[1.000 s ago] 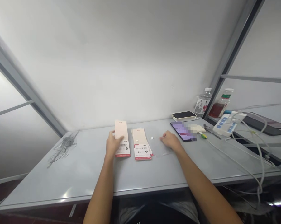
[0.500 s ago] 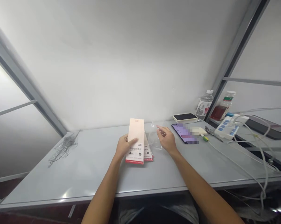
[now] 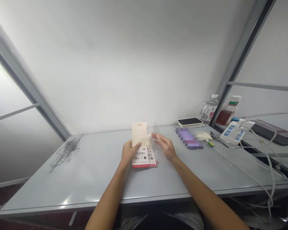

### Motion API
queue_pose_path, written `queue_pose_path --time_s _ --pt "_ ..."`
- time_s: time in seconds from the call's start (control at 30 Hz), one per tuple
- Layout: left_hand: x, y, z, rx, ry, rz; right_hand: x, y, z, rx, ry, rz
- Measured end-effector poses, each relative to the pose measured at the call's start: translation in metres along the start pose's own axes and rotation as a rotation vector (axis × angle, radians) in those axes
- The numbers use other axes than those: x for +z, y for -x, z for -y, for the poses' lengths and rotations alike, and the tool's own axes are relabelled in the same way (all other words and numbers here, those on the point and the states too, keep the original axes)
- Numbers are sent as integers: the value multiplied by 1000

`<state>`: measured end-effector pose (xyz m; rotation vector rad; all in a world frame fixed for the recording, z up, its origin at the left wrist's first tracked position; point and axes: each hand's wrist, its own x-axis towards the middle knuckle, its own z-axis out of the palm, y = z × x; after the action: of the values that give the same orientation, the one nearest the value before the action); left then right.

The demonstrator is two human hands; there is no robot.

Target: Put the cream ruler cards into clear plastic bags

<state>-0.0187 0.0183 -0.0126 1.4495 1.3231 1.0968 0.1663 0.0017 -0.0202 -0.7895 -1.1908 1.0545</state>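
Observation:
My left hand (image 3: 130, 150) is closed on a tall, narrow card packet (image 3: 140, 157), pale on top with a white printed lower part and a red bottom strip. Its thumb presses on the packet's front. More packets (image 3: 152, 158) of the same print lie partly hidden behind it on the table. To the right, my right hand (image 3: 166, 147) reaches toward the packets, its fingertips smeared by motion. A faint, clear plastic sleeve (image 3: 159, 153) shows between that hand and the packets. Whether the fingers grip the sleeve is not clear.
At the left of the grey table (image 3: 96, 182) lies a tangle of dark, thin material (image 3: 68, 150). On the right are a phone (image 3: 190, 122), a blurred purple screen (image 3: 189, 139), a water bottle (image 3: 209, 110), a jar with red contents (image 3: 227, 111), a power strip (image 3: 233, 131) and white cables (image 3: 244, 172).
The packet in my left hand has shifted slightly right, over the others. My right hand has moved left toward the packets, and the clear sleeve is now fainter and blurred.

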Motion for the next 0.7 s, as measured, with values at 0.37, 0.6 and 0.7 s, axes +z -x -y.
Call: queue_pose_path --time_s 0.37,0.6,0.7 --pt "0 -1 5 102 68 23 -2 -2 11 360 -396 149" --pt "-2 0 2 130 75 -203 0 1 16 463 -457 237" --pt "-2 1 1 152 61 -292 1 2 16 498 -468 252"
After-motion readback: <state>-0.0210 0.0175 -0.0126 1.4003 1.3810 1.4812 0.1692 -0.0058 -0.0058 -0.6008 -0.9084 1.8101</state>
